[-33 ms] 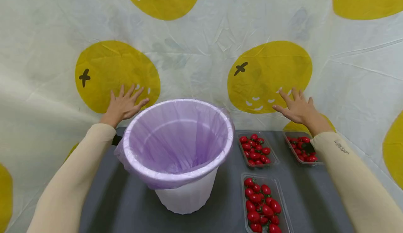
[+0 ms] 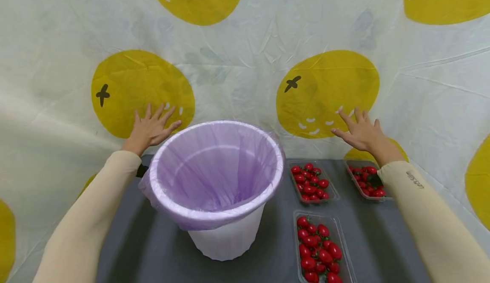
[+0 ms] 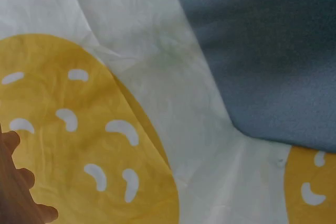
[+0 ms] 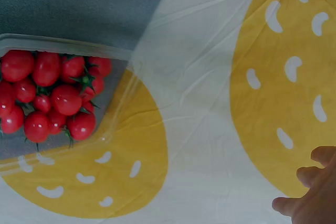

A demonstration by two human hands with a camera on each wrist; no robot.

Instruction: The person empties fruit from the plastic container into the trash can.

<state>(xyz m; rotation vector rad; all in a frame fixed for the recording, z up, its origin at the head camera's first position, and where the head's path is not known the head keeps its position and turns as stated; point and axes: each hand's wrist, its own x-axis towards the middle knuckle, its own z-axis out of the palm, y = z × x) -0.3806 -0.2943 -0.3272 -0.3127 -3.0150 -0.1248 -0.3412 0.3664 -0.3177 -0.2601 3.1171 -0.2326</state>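
My left hand [image 2: 150, 129] is held up with fingers spread, beyond the far left side of a white bin [image 2: 226, 241] lined with a thin purple bag [image 2: 214, 168]. Nothing is in its grasp. On the other side my right hand [image 2: 361, 134], also spread and holding nothing, hovers past the table's far edge. Below its wrist lies a clear plastic tray of cherry tomatoes [image 4: 50, 90], partly covered by the sleeve in the head view. A second tray of tomatoes [image 2: 309, 181] sits between that one and the bin. Nearer the front is a third tomato tray [image 2: 317, 247].
A grey table [image 2: 275, 249] carries the bin and trays. Behind it hangs a pale cloth [image 2: 237, 83] printed with large yellow shapes. The bag's loose edge folds out over the bin's rim. In the left wrist view the table's rounded corner [image 3: 262, 108] shows.
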